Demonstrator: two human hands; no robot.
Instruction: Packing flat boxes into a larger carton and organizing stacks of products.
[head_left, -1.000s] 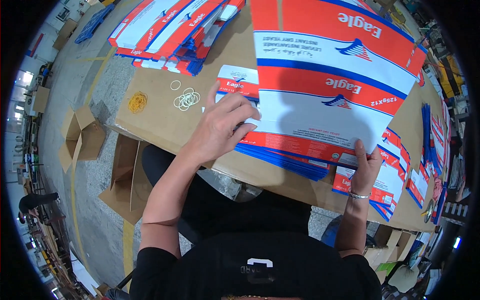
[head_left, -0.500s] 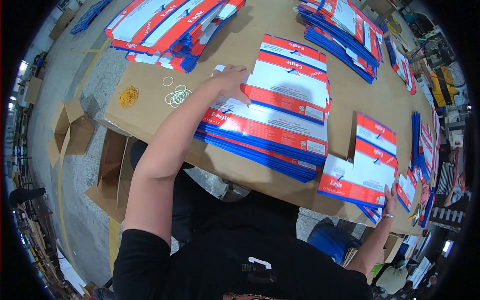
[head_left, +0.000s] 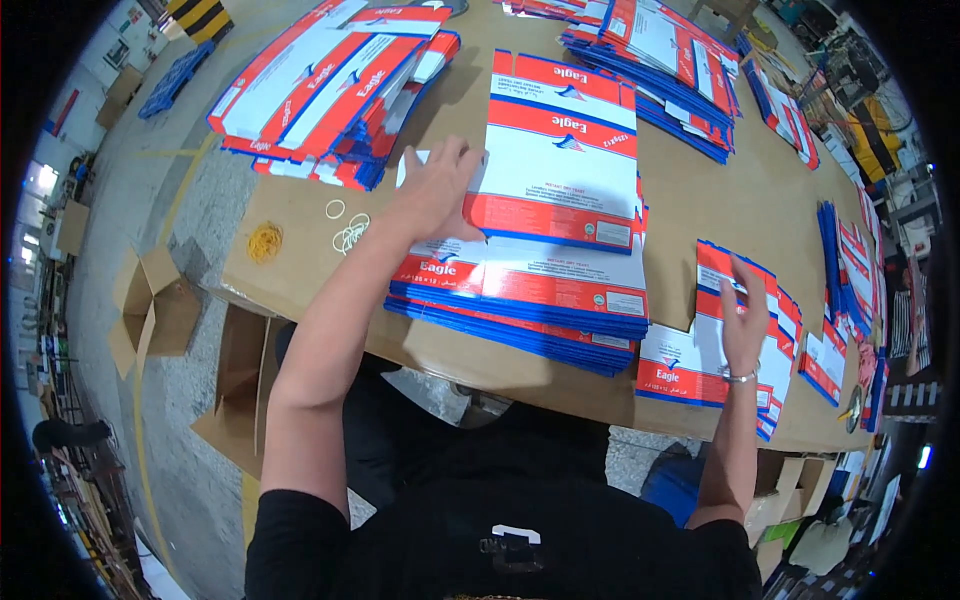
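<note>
Two hands (head_left: 437, 195) (head_left: 745, 325) at white-lettered cartons (head_left: 560, 170); small print (head_left: 552, 194) seems blurred.

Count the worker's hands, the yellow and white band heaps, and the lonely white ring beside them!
Hands: 2, left hand and right hand
Yellow band heap: 1
White band heap: 1
Lonely white ring: 1
Total: 5

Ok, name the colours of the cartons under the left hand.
The cartons are red, white and blue; best view: head.
</note>
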